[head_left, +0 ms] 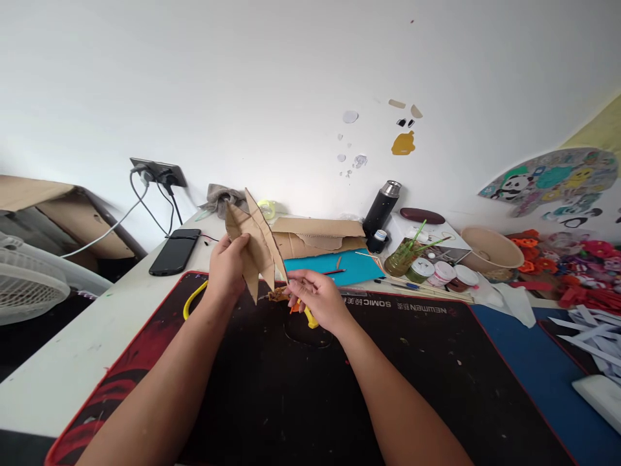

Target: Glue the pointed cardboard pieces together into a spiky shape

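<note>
My left hand [229,265] is closed round cut brown cardboard pieces [259,243] with pointed ends, its thumb pressed on their face. They are held up above the dark mat. The narrow piece along the right edge slants down to my right hand [317,301], whose curled fingers pinch near its lower tip. Below and behind the right fingers lies a yellow tool with an orange part [311,318], partly hidden by the hand; its kind is unclear. A yellow loop [190,301] shows behind my left wrist.
A dark desk mat [272,401] covers the table. At the back lie folded cardboard [317,230], a blue sheet [359,266], a black flask [383,207] and several paint jars [422,268]. A phone [175,251] lies left, near a white fan [33,278]. A bowl [492,249] stands right.
</note>
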